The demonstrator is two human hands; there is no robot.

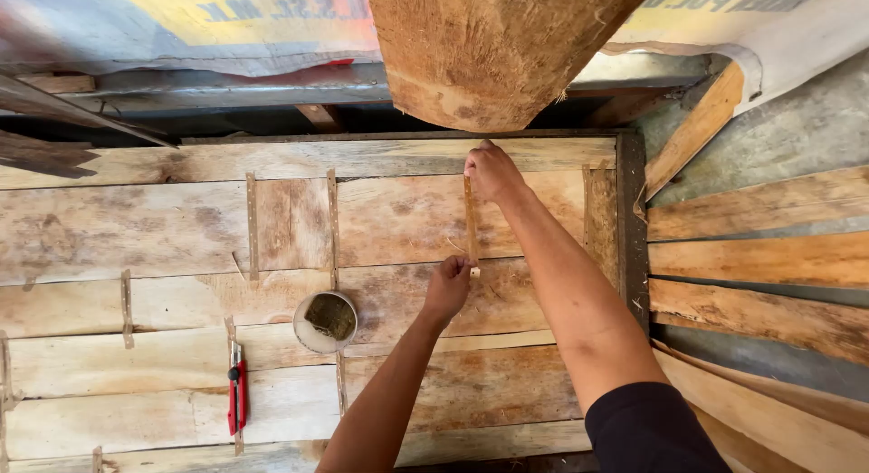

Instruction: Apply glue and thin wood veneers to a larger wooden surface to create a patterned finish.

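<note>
A thin wooden strip (471, 221) lies upright across the joint between two planks of a rough wooden panel (407, 219). My right hand (493, 172) presses the strip's upper end near the panel's top edge. My left hand (450, 286) pinches or presses its lower end. Both arms reach up from the bottom of the view. Similar thin strips (333, 224) lie over other plank joints to the left.
A white cup (325, 322) holding dark paste sits on the panel left of my left hand. A red utility knife (236, 399) lies at lower left. A thick log (489, 47) overhangs the top. Loose planks (760, 256) lean at right.
</note>
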